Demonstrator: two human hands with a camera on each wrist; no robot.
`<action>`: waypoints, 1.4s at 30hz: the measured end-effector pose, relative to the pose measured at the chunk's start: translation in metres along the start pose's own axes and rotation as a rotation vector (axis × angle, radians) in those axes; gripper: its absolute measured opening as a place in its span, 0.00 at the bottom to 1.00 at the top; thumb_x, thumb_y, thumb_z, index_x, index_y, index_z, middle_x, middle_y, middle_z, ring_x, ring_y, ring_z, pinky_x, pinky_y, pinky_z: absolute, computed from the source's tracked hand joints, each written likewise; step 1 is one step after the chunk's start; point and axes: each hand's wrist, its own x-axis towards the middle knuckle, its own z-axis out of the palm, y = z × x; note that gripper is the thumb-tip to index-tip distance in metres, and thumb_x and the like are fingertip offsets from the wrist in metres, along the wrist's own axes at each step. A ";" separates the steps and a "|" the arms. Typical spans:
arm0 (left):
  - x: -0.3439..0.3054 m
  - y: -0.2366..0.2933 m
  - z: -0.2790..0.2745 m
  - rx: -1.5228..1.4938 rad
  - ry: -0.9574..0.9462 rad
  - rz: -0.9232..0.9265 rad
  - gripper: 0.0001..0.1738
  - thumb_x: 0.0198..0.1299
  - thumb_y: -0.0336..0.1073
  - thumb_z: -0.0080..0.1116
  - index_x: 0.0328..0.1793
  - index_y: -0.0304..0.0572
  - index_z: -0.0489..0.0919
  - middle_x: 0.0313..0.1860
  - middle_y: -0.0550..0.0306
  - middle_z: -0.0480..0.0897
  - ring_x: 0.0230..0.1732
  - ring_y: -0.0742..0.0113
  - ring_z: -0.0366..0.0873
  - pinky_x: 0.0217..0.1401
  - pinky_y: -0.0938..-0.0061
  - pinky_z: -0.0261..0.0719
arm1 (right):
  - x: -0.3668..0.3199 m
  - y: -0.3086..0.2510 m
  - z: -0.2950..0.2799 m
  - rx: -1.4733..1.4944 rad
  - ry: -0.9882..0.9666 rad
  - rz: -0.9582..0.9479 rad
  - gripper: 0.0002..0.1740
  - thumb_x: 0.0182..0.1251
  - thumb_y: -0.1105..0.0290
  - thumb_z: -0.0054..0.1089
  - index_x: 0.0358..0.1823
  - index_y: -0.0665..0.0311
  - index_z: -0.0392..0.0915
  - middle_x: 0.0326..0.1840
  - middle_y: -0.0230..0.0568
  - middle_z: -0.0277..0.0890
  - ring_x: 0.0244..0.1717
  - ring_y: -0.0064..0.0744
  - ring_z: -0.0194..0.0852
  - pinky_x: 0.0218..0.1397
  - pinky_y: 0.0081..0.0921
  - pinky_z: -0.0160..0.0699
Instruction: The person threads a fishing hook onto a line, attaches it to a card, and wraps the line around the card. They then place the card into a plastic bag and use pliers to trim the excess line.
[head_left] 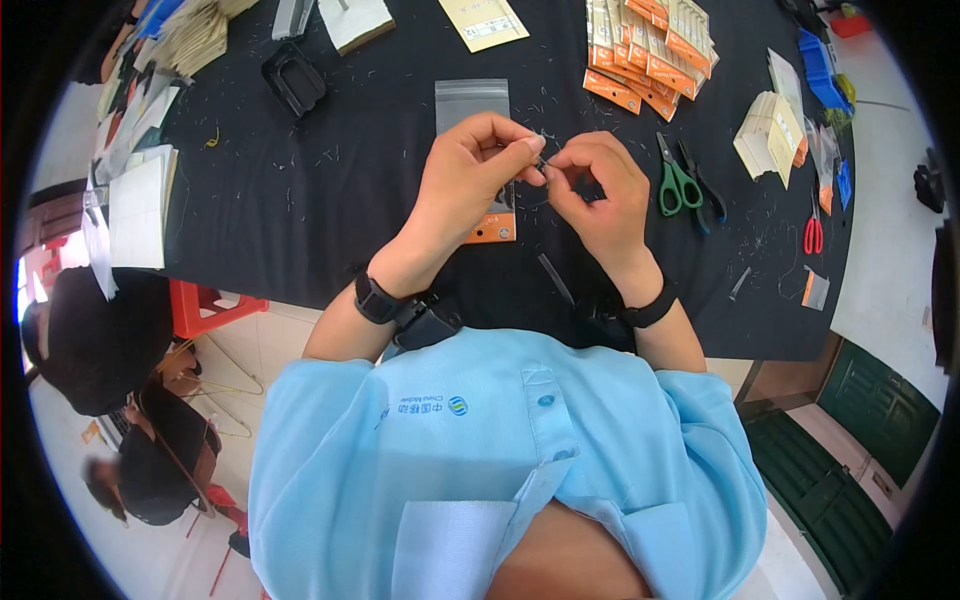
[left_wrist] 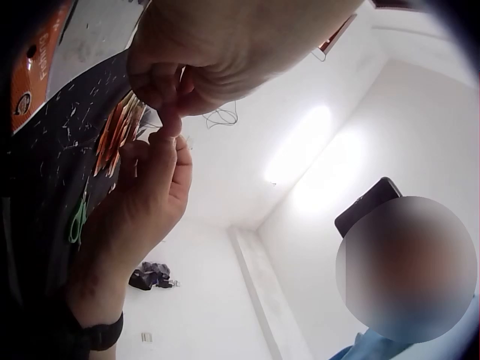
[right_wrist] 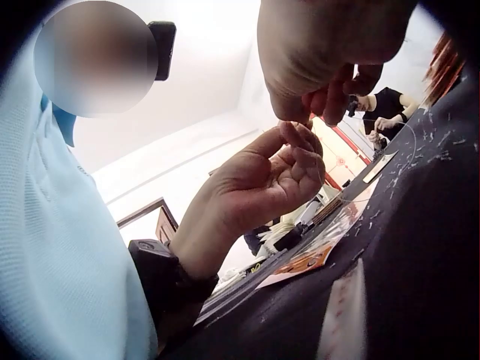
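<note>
Fingertip to fingertip, my left hand (head_left: 455,180) and right hand (head_left: 608,200) meet over the black-clothed table. Both pinch a thin line with thumb and forefinger; a small dark piece shows between the fingertips in the head view, but I cannot tell its kind. Loose loops of the thin line (left_wrist: 223,115) stick out beside the hands in the left wrist view. Below the left hand lies a clear zip packet with an orange end (head_left: 492,230), partly covered by that hand.
Orange-and-white packets (head_left: 650,50) are piled at the back right. Green-handled scissors (head_left: 680,190) and dark-handled pliers (head_left: 705,185) lie right of the hands, red-handled scissors (head_left: 813,230) farther out. A black tray (head_left: 294,80) sits back left. Thread scraps litter the cloth.
</note>
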 end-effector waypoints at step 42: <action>-0.001 -0.003 0.001 0.006 0.002 0.024 0.07 0.60 0.31 0.58 0.41 0.34 0.78 0.31 0.58 0.80 0.32 0.76 0.79 0.36 0.85 0.75 | -0.001 0.000 0.000 -0.030 0.015 0.011 0.10 0.46 0.84 0.62 0.30 0.66 0.74 0.32 0.38 0.73 0.23 0.25 0.74 0.25 0.19 0.72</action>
